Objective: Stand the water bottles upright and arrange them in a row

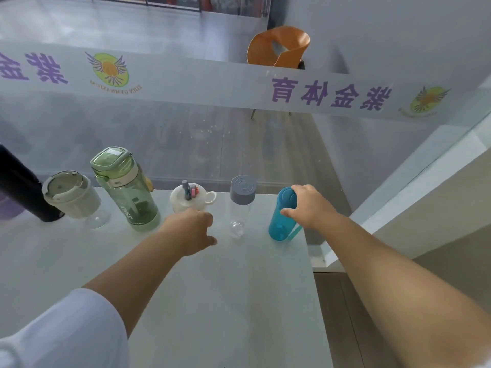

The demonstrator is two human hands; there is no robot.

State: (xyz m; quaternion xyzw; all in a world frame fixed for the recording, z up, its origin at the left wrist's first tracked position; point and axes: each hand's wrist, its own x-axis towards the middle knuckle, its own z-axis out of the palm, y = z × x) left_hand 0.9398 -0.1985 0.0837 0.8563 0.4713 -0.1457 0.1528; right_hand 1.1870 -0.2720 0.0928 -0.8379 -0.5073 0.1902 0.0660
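Several bottles stand upright in a row along the far edge of a white table [212, 288]. From the left: a black flask [18, 187], a clear bottle with a grey-white lid [70, 195], a tall green bottle [127, 192], a short white bottle [186, 200], a clear bottle with a grey cap [241, 200] and a teal bottle [280, 216]. My right hand [310, 205] grips the teal bottle near its top. My left hand [191, 229] is wrapped around the lower part of the white bottle and hides its body.
A glass partition with purple lettering rises right behind the table. An orange chair [279, 46] stands beyond the glass. The table's right edge [316, 261] drops to a wooden floor just past the teal bottle.
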